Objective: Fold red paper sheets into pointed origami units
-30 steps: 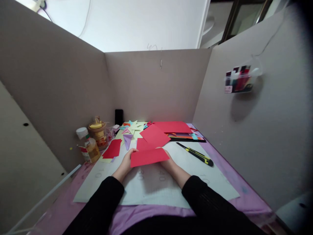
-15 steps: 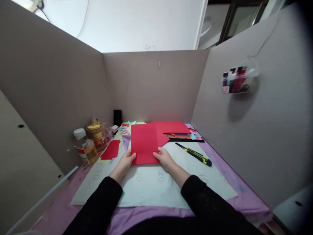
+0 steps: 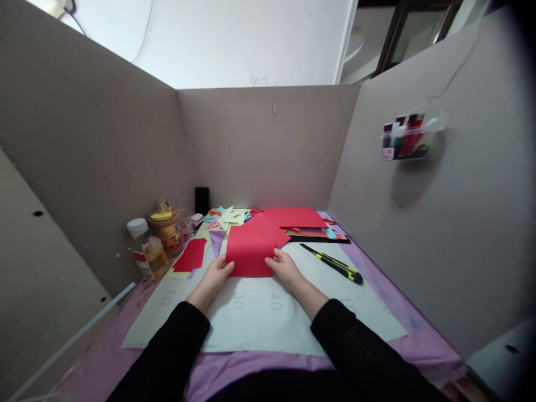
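A red paper sheet [image 3: 250,251] is held just over the white marked mat [image 3: 255,329], its far part tilted away. My left hand [image 3: 215,274] is closed on its left edge, thumb on top. My right hand [image 3: 282,267] grips the right edge in the same way. Behind the sheet, more red paper [image 3: 293,218] lies on a pile of coloured sheets. Smaller red pieces [image 3: 190,255] rest left of my left hand, with a purple folded piece [image 3: 216,242] beside them.
A black and yellow utility knife [image 3: 337,267] lies on the mat at the right. A bottle [image 3: 151,254] and a brown jar [image 3: 165,231] stand at the left. Pale green folded shapes [image 3: 229,216] lie at the back. Grey panels enclose the table.
The far part of the held red sheet has come down toward the table, uncovering pale green shapes behind it. Both hands keep their grip, nearly in place.
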A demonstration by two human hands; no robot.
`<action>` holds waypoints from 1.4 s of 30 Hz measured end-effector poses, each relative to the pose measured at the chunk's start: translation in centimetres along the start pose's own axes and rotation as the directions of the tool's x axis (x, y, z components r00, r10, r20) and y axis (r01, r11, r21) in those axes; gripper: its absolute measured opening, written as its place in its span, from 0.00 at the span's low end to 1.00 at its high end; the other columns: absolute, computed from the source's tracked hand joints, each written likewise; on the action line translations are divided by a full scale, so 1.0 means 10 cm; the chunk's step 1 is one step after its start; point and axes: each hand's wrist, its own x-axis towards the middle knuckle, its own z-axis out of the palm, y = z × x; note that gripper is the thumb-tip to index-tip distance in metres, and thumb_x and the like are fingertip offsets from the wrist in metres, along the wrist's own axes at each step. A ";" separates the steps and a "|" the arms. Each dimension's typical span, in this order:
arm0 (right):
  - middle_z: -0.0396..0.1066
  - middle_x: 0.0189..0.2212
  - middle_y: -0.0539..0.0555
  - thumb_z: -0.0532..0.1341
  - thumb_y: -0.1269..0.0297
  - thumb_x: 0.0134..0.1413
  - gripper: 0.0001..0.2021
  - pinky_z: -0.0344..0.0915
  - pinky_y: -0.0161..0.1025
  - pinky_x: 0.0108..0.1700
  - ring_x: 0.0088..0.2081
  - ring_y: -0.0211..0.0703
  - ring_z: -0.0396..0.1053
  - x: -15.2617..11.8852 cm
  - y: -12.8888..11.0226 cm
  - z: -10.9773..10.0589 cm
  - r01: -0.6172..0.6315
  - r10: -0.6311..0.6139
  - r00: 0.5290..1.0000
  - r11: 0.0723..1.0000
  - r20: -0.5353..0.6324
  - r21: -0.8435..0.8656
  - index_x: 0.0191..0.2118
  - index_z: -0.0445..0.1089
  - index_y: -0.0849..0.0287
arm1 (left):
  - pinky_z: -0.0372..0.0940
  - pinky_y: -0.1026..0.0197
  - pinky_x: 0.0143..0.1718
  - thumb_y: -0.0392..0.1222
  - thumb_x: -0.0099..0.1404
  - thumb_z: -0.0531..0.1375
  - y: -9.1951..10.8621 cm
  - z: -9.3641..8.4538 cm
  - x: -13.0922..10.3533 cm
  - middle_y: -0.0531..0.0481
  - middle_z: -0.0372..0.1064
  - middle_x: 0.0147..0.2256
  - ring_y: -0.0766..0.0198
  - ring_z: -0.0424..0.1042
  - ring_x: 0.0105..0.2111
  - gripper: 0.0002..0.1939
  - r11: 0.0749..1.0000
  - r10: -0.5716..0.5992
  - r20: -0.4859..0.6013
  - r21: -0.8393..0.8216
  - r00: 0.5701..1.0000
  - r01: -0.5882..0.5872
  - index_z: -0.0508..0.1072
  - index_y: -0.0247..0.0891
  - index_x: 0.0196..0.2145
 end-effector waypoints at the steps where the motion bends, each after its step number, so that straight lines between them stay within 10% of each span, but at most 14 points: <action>1: 0.75 0.31 0.52 0.65 0.57 0.42 0.14 0.68 0.42 0.38 0.33 0.47 0.72 0.00 0.01 0.00 0.007 -0.007 1.000 1.000 -0.007 -0.002 0.36 0.68 0.57 | 0.63 0.49 0.51 0.44 0.50 0.66 0.01 0.00 -0.01 0.40 0.76 0.40 0.46 0.73 0.45 0.23 1.000 -0.005 0.010 0.011 1.000 0.005 0.72 0.31 0.42; 42: 0.78 0.29 0.58 0.71 0.63 0.31 0.17 0.68 0.48 0.42 0.33 0.54 0.75 -0.10 -0.09 0.11 -0.273 0.284 0.959 0.936 -0.017 0.222 0.33 0.74 0.64 | 0.68 0.55 0.36 0.43 0.49 0.69 0.02 0.00 -0.10 0.38 0.77 0.33 0.51 0.75 0.31 0.19 0.980 -0.186 0.100 -0.058 0.977 0.192 0.76 0.27 0.37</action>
